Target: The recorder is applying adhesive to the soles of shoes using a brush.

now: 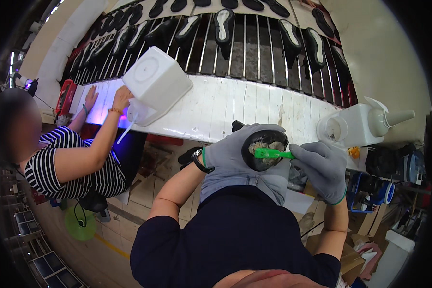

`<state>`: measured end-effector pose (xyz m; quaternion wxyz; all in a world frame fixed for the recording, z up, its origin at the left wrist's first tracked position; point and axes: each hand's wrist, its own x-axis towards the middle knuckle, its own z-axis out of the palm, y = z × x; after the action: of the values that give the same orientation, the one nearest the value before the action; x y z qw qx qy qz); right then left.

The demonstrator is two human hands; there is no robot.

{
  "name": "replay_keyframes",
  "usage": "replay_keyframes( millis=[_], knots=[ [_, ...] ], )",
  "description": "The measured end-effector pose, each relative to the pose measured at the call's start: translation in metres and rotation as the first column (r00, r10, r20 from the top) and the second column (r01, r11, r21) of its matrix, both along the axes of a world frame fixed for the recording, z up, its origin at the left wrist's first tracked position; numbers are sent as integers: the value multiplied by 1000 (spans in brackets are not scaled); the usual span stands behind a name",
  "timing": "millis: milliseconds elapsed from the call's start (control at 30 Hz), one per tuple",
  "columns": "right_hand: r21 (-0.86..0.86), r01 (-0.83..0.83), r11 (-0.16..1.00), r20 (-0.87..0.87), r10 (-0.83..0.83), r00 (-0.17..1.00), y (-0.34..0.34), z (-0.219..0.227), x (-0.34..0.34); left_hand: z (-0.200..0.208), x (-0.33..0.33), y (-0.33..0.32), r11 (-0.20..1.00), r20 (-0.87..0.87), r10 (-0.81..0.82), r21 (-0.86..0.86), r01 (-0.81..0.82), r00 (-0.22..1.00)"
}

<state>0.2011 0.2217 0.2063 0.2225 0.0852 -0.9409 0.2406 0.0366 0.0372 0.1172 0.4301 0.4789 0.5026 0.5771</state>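
My left hand [227,150], in a grey glove, is closed round a black shoe [261,164] held above my lap. Its underside is turned up, with a pale, rough patch in the middle. A green-handled brush [275,153] is gripped in my right hand [323,166], also gloved in grey. The brush lies across the pale patch, its bristles on the far left part of it. Just beyond my hands runs the edge of the white bench [235,108].
Past the bench, a roller conveyor [254,53] carries several black shoes, soles up. White plastic containers [156,79] and a clear cup [333,129] stand on the bench. A co-worker in a striped shirt [84,165] sits at left, hands on the bench.
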Motion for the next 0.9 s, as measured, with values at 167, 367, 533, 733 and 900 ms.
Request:
replay_keyframes(
  millis=[167,367,533,733,900],
  knots=[
    [214,46,976,-116,-22,993,13,13,-20,15,-24,13,991,59,-82,-106,87,995],
    [374,36,927,-71,-11,997,26,25,-26,12,-56,34,946,-282,-320,-148,289,904],
    [-103,103,989,-50,-108,993,29,14,-20,5,-59,41,952,-136,-295,-131,278,946],
    [-100,217,971,-48,-222,974,28,16,-28,4,-56,46,945,-83,-297,-168,280,951],
    [261,112,959,-46,-104,994,19,44,-29,5,-58,44,932,-133,-321,-217,289,938]
  ],
)
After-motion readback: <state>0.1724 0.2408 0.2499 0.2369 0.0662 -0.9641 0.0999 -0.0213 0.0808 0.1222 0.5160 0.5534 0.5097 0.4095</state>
